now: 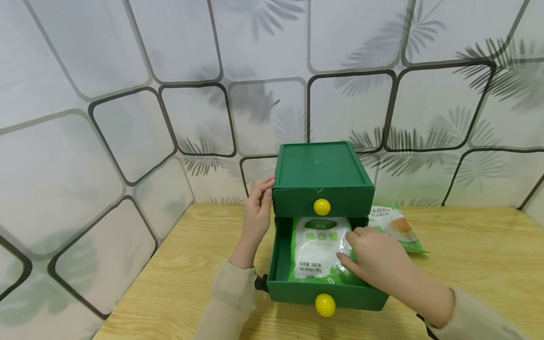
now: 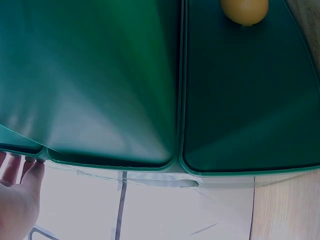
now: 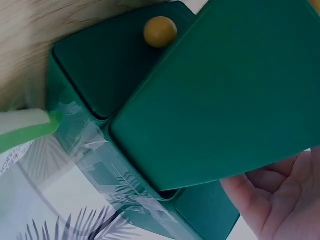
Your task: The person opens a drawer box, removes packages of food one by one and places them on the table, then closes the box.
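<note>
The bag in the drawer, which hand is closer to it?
Right. The right hand is at the bag's right edge; the left hand touches the cabinet's left side.

- A wooden table (image 1: 199,245), light yellow-brown with visible grain, carries everything; its bare surface runs out on both sides of the green drawer cabinet (image 1: 320,165).
- The cabinet itself stands upright on this tabletop, its lower drawer (image 1: 352,297) pulled out over the near part.
- To the right of the cabinet, just beside it, lies a white-and-green starch packet (image 1: 397,224), partly hidden in the head view.
</note>
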The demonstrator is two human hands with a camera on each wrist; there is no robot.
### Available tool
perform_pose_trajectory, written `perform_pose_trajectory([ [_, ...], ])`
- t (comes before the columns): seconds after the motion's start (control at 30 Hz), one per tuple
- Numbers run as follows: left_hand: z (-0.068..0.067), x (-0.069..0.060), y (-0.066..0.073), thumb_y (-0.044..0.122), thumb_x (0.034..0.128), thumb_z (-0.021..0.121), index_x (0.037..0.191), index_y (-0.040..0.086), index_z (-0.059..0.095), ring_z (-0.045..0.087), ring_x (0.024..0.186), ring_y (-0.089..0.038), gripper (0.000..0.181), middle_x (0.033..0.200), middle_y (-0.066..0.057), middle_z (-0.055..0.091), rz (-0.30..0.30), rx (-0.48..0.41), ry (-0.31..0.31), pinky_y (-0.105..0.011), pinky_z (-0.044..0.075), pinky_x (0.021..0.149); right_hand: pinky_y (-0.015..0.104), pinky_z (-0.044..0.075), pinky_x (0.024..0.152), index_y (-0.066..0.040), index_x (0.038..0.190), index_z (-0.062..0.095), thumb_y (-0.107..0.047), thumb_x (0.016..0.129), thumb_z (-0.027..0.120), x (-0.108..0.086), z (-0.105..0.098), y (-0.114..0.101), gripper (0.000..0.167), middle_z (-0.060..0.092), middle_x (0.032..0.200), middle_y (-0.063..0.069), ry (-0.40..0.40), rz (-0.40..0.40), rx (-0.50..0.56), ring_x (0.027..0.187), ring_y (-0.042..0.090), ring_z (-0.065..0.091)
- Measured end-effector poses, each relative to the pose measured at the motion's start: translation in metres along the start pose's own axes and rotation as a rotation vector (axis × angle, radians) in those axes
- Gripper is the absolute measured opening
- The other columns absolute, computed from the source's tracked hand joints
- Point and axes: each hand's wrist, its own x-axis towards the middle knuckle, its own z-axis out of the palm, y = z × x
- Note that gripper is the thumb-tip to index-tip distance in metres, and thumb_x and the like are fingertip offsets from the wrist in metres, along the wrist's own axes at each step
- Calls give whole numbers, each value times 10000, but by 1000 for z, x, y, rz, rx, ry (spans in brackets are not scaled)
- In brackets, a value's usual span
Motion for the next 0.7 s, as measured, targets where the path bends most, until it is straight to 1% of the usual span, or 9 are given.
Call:
perform_pose_trajectory([
  [0.07, 0, 0, 0, -29, 936, 359, 1143, -145, 482, 404, 1162, -300, 267, 1241, -245, 439, 0, 1, 1, -393, 378, 911, 191, 297, 363, -68, 677, 549, -329, 719, 697, 1, 2, -1, 303, 380, 559, -40, -35, 16, -31, 477, 89, 349],
  [0.23, 0, 0, 1, -34, 935, 360, 1138, -149, 483, 408, 1154, -311, 264, 1230, -258, 442, 6, 9, 7, -397, 382, 903, 230, 307, 345, -56, 674, 540, -390, 710, 691, 3, 5, -1, 369, 388, 538, -22, -88, 34, -80, 470, 123, 370],
  [0.33, 0, 0, 2, -46, 932, 360, 1135, -153, 484, 411, 1149, -319, 261, 1224, -262, 446, 14, 14, 10, -393, 391, 894, 237, 306, 335, -49, 677, 541, -403, 704, 694, 5, 7, -1, 386, 387, 521, -23, -93, 34, -93, 453, 129, 376],
  [0.47, 0, 1, -1, -62, 927, 358, 1129, -160, 484, 412, 1145, -326, 257, 1216, -266, 448, 30, 20, 12, -375, 398, 889, 233, 286, 323, -68, 636, 507, -405, 702, 696, 6, 8, -1, 392, 343, 481, -37, -88, 21, -108, 415, 117, 351],
  [0.57, 0, 1, -12, -36, 932, 365, 1138, -133, 496, 414, 1153, -294, 262, 1227, -231, 457, 35, 13, 11, -360, 395, 897, 231, 271, 318, -93, 591, 466, -403, 700, 698, 6, 9, -2, 402, 311, 459, -47, -95, 15, -99, 392, 107, 323],
  [0.7, -1, 1, -27, 19, 942, 378, 1148, -91, 512, 407, 1169, -244, 269, 1242, -178, 464, 43, 5, 10, -343, 374, 926, 239, 274, 324, -101, 583, 463, -406, 705, 699, 7, 7, -2, 404, 316, 454, -45, -141, 33, -71, 387, 103, 321],
])
